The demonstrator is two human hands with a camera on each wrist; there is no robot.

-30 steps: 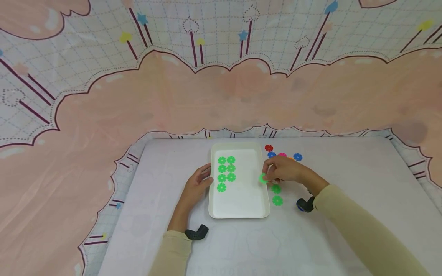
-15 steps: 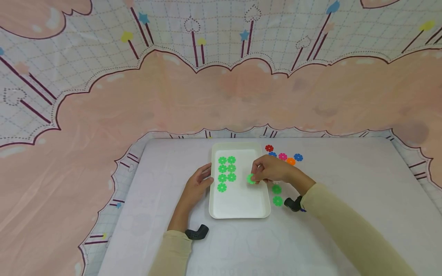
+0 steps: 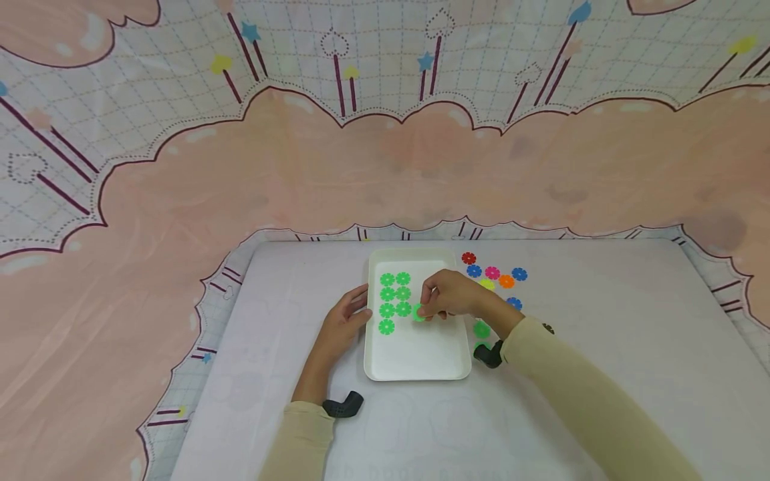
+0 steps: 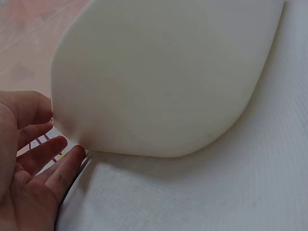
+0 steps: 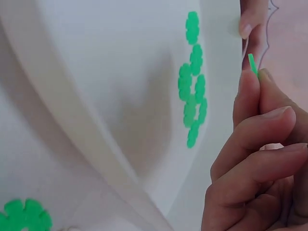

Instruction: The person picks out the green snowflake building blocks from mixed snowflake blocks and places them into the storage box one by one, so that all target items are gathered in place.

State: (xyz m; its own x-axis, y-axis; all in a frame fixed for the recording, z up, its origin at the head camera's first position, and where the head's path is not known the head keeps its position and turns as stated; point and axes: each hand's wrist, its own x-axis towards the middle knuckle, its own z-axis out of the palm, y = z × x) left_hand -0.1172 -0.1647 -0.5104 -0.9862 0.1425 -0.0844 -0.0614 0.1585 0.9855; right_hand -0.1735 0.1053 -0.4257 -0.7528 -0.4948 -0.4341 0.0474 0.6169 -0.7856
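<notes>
A table (image 3: 601, 321) under a pale cloth carries a white tray (image 3: 415, 361) at its centre. Loose flower discs lie on the cloth at the tray's two o'clock: red (image 3: 468, 258), blue (image 3: 519, 274), pink (image 3: 492, 272), orange (image 3: 506, 281); one green disc (image 3: 481, 329) at three o'clock

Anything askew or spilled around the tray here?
Nothing stands out. The white tray sits flat on the table, seven green discs inside in two neat columns. The right hand pinches another green disc over the tray; the left hand rests on the tray's edge. Loose coloured discs lie flat beside it.
</notes>
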